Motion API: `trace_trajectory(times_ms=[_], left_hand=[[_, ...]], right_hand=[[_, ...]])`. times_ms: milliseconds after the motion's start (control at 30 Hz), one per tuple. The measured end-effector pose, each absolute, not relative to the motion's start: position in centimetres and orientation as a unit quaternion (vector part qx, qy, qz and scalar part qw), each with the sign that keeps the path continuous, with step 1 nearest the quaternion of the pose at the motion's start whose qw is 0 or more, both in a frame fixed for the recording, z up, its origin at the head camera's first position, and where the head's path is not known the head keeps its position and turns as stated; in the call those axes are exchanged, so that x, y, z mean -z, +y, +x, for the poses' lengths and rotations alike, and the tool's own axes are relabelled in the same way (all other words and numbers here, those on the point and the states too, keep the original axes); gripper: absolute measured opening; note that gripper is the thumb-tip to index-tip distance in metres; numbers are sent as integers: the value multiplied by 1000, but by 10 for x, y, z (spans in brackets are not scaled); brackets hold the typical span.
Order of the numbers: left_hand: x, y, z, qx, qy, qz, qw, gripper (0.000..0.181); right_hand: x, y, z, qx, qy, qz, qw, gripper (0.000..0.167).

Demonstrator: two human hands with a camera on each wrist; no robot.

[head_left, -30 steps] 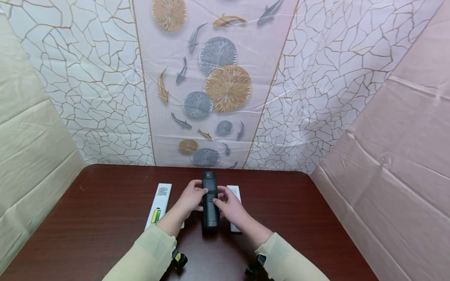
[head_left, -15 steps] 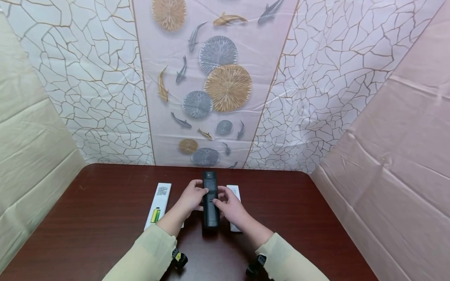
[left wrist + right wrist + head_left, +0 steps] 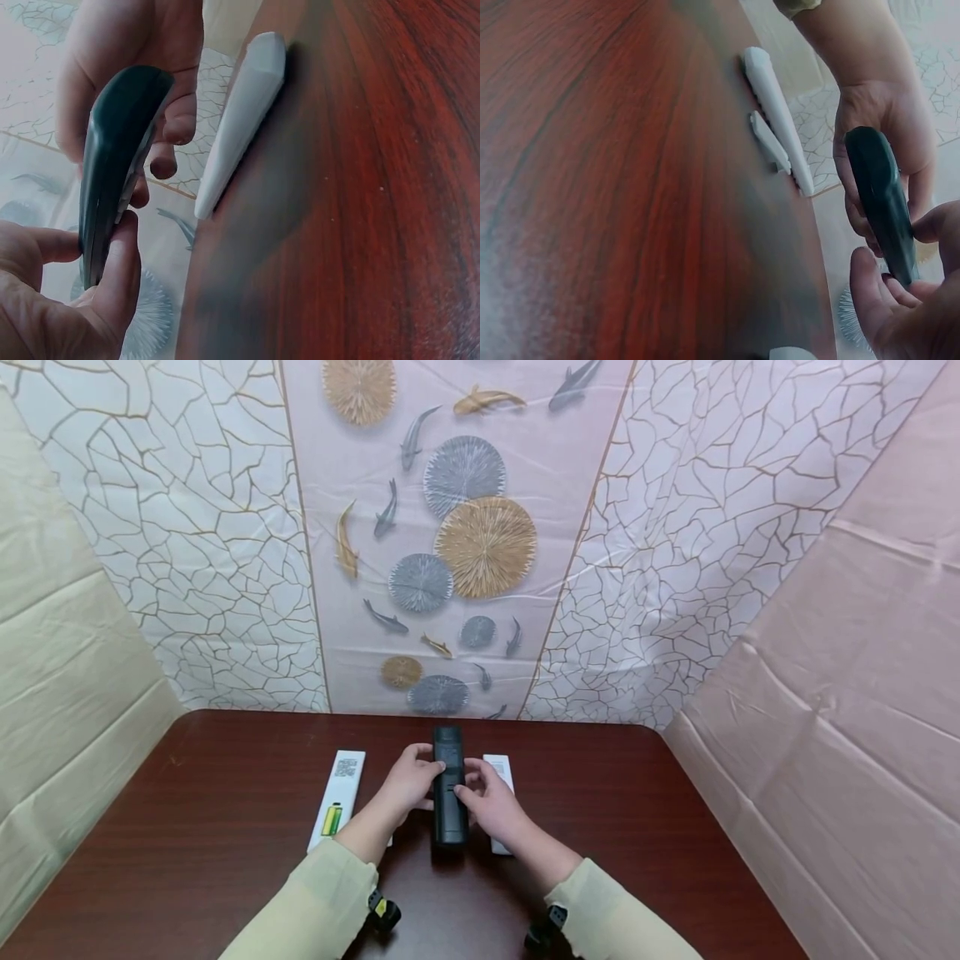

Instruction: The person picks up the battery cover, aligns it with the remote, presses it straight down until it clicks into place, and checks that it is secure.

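A black remote control (image 3: 450,817) is held above the table with its back upward; its buttons face down, as the left wrist view shows. My left hand (image 3: 408,783) grips its left edge, thumb on the back and fingers along the side and underneath. From the right, my right hand (image 3: 491,802) pinches it, thumb (image 3: 463,791) lying on the back near the small latch mark. The battery cover area looks closed. Beside my left hand lies a white remote (image 3: 347,785) with a QR code and a battery picture. Another white remote (image 3: 500,768) is partly hidden behind my right hand.
In the right wrist view a small white piece (image 3: 770,141), perhaps a battery cover, lies beside the left white remote. The dark red-brown table (image 3: 195,827) ends at a patterned cloth backdrop (image 3: 225,568), with plain cloth on both sides.
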State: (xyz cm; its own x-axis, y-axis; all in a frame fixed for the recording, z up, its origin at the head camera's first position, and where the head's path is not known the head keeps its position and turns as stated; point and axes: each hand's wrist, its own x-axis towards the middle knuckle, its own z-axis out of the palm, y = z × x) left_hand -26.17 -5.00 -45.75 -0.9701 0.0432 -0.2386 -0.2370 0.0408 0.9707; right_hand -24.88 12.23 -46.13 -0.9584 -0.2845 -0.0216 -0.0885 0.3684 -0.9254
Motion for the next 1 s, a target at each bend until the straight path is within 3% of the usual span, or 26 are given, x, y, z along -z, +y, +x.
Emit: trace_trajectory(times_ms=[433, 767, 1000], left_hand=[[461, -45, -264, -647, 753, -76, 96, 51], [475, -44, -272, -609, 781, -100, 95, 50], [484, -43, -276, -604, 784, -107, 91, 48]], right_hand=[[458, 141, -232, 411, 895, -177, 9, 51], [452, 159, -218, 269, 938, -218, 27, 74], [457, 167, -215, 235, 945, -227, 27, 76]])
